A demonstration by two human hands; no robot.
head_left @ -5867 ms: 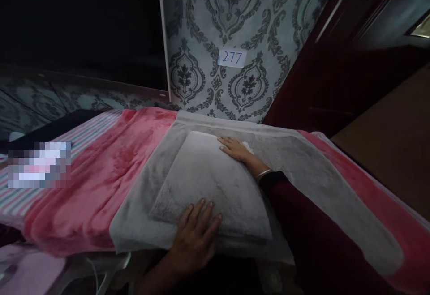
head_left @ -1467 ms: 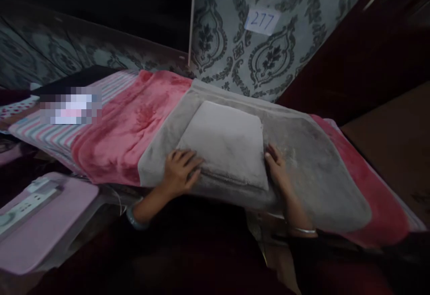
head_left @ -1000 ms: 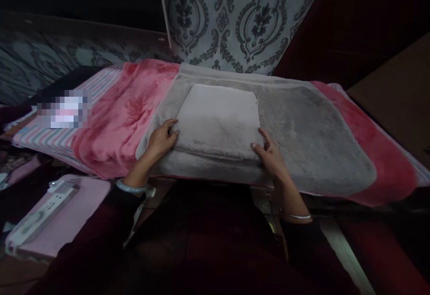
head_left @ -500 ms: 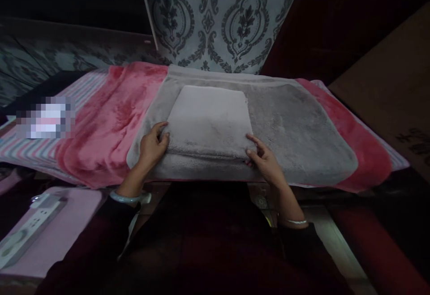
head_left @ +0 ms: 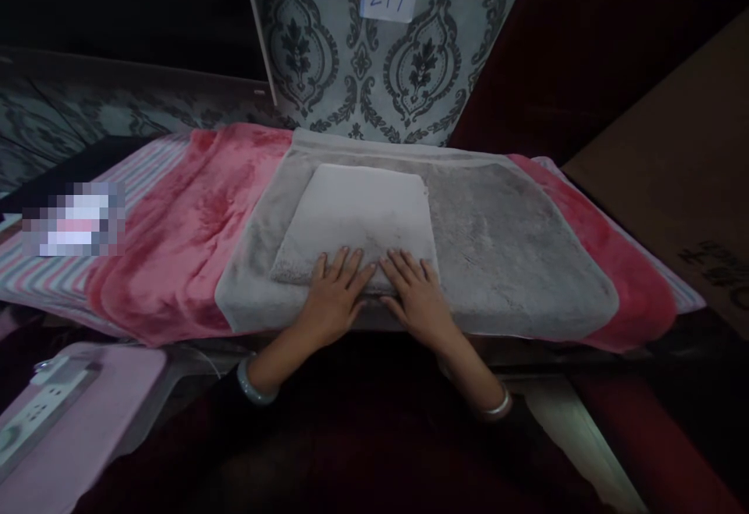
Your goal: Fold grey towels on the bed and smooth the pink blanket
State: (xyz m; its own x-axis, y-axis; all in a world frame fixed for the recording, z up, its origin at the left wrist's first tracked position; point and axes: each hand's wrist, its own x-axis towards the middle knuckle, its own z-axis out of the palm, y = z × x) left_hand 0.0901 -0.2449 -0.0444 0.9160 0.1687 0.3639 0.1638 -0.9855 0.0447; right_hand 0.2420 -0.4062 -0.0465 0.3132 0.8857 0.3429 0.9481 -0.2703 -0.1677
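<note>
A folded light grey plush cloth (head_left: 363, 202) lies on a larger grey blanket (head_left: 503, 241). My left hand (head_left: 336, 295) rests flat on the near edge of the folded cloth, fingers spread. Beside it, my right hand (head_left: 415, 295) presses on the same edge with its fingers stretched out. The two hands are close together, angled inward. Parts of the cloth's near edge are hidden beneath them.
Under the grey blanket is a pink plush blanket (head_left: 175, 241) over a striped cloth (head_left: 47, 276). A white power strip (head_left: 44, 412) sits on a pink surface (head_left: 117, 397) at lower left. A cardboard box (head_left: 672, 163) stands at right.
Both hands have moved from gripping the folded cloth's left and right sides to lying flat near the middle of its front edge. The view has tilted slightly upward.
</note>
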